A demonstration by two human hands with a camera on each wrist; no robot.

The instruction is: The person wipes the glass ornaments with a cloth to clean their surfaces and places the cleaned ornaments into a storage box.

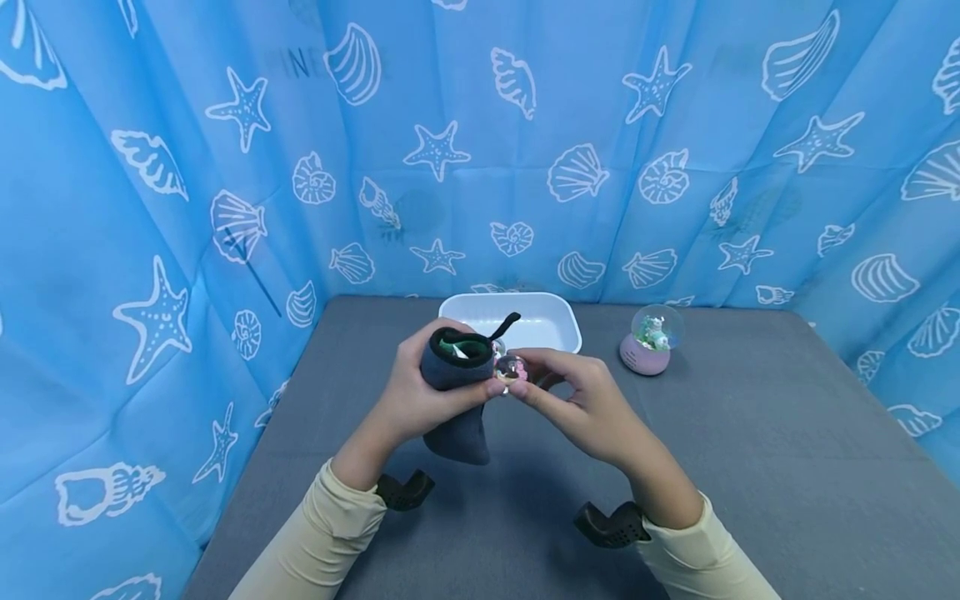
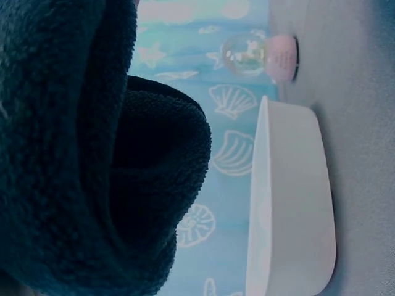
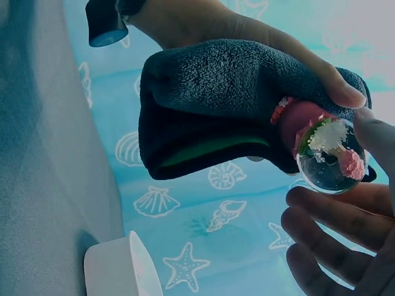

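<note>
My left hand grips a folded dark grey towel with a black loop; its end lower in the head view hangs below the hand. Something green and white shows inside the upper fold. Between thumb and fingers, my right hand holds a small snow globe against the towel's side. In the right wrist view, the globe's clear ball contains white and pink flowers, and its pink base lies against the terry cloth. The left thumb reaches over the towel close to the right thumb.
Behind the hands, a white plastic tub stands on the grey-covered table. A second snow globe, with a pink-purple base and a figure inside, stands to its right. A blue shell-print curtain encloses the back and sides.
</note>
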